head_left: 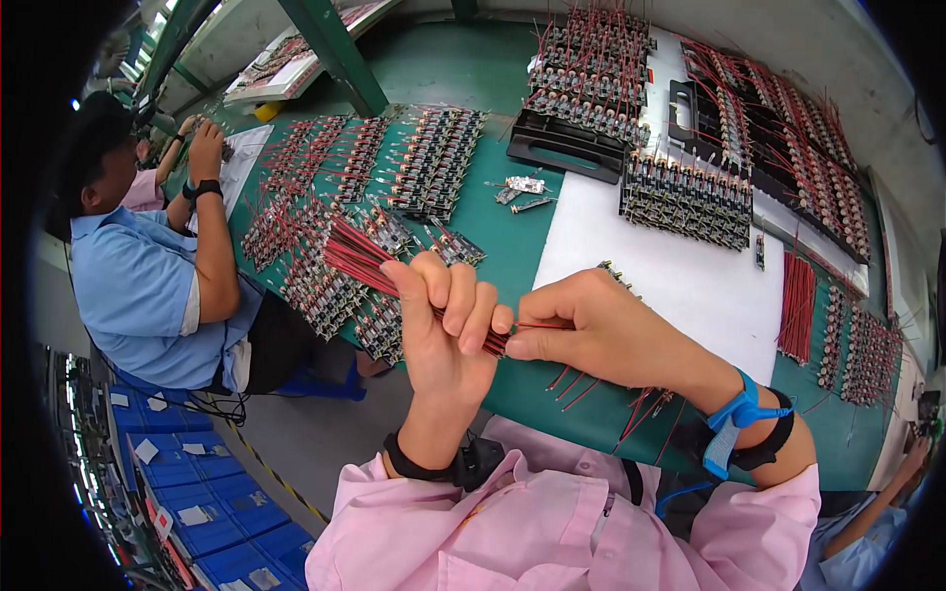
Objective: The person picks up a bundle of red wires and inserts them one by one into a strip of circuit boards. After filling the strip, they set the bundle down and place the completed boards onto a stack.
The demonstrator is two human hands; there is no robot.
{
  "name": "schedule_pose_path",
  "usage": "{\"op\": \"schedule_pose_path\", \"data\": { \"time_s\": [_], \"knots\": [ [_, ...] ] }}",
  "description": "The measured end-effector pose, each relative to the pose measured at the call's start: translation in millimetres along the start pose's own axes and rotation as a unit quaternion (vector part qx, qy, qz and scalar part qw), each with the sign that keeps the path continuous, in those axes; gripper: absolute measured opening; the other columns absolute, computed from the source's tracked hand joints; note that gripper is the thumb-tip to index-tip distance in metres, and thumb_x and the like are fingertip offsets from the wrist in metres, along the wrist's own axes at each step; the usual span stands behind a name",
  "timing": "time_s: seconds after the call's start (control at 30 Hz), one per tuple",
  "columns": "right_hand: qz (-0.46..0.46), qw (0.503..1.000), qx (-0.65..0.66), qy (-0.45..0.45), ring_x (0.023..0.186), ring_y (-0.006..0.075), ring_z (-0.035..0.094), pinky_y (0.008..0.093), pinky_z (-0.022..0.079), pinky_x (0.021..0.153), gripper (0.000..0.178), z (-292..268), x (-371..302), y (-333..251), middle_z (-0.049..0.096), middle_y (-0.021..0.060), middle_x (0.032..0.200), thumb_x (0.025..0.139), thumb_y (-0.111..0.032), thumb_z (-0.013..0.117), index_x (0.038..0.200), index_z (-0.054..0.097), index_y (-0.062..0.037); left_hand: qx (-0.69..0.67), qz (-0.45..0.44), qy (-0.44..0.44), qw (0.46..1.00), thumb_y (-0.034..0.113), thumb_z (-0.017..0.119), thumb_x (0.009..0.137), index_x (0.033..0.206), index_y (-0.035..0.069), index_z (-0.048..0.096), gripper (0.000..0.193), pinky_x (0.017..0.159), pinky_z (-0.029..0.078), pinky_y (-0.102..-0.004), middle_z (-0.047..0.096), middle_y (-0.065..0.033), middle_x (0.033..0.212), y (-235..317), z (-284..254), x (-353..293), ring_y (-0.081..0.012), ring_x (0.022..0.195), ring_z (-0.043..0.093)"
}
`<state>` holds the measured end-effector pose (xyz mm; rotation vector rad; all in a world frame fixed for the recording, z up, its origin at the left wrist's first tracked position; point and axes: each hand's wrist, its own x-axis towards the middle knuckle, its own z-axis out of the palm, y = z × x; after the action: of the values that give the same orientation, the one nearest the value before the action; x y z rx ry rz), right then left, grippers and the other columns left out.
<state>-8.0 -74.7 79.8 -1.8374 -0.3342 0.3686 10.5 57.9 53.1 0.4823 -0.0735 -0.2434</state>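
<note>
My left hand (439, 320) is closed around a bundle of thin red and black wires (355, 258). One end of the bundle fans out past my thumb toward the upper left; the other shows below my fingers. Close beside it, my right hand (596, 325) pinches a red wire (544, 325) near the bundle's lower end. Its fingertips partly hide what they grip. Under my right hand, several loose wire ends (574, 389) lie over the table's near edge. A white sheet (591, 231) lies on the table beyond the right hand.
The green table (512, 394) carries rows of small circuit boards with red wires (434, 163) at the left. More boards (687, 202) and a black tray (567, 148) stand at the right, near a red wire bundle (796, 305). A person in blue (158, 286) sits at the left.
</note>
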Motion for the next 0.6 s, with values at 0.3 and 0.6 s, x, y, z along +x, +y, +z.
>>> {"op": "schedule_pose_path", "data": {
  "time_s": [0.3, 0.6],
  "knots": [
    [0.041, 0.983, 0.161, 0.072, 0.046, 0.0064, 0.037, 0.0218, 0.031, 0.044, 0.031, -21.5, -10.7, -8.3, 0.045, -0.0003, 0.053, 0.081, -0.024, 0.045, 0.063, 0.053, 0.0004, 0.053, -0.016, -0.089, 0.995, 0.035, 0.036, 0.086, 0.066, 0.009, 0.037, 0.032, 0.033, 0.026, -0.0182, 0.028, 0.0051, 0.047, 9.1, -22.6, 1.5, -0.0042, 0.034, 0.021],
    [-0.115, 0.948, 0.187, 0.231, 0.063, 0.0072, 0.041, 0.0219, 0.034, 0.06, 0.036, -12.8, 11.6, -3.6, 0.05, 0.0039, 0.07, 0.086, -0.026, 0.035, 0.072, 0.054, 0.0005, 0.353, -0.124, -0.092, 0.923, 0.012, 0.048, 0.076, 0.084, -0.001, 0.045, 0.016, 0.032, 0.021, -0.0198, 0.033, 0.0035, 0.047, -9.9, -17.7, -9.0, -0.0037, 0.033, 0.024]
  ]
}}
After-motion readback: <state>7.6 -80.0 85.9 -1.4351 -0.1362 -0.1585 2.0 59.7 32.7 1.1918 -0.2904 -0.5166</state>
